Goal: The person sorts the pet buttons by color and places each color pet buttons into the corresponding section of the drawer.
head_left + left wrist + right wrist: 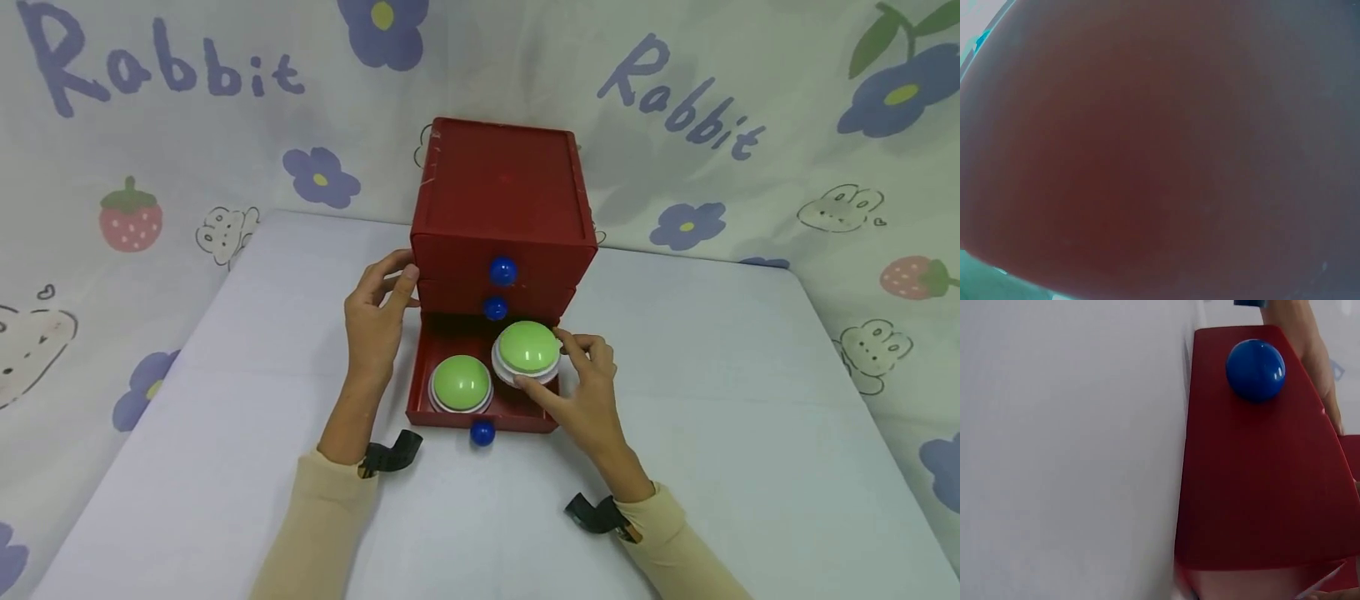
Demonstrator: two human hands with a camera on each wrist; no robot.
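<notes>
A red chest of drawers [506,183] has its bottom drawer [517,423] pulled out. Thumb and fingers of my right hand [592,400] pinch the rim of a round green-domed push button with a white base [528,348], at the drawer's right side; I cannot tell whether its base touches the drawer floor. To its left, another green-domed button [461,384] sits in the drawer. My left hand [375,321] rests against the chest's left side, fingers loosely extended. The left wrist view is filled by a blurred red surface [1129,206]. In the right wrist view is the drawer front [1254,475].
Blue ball knobs mark the upper drawer [503,271], the middle drawer [495,308] and the pulled-out drawer [482,432]. A white cloth covers the table [712,433]. Behind it hangs a patterned curtain [525,67]. Black straps or mounts [393,452] are on both wrists.
</notes>
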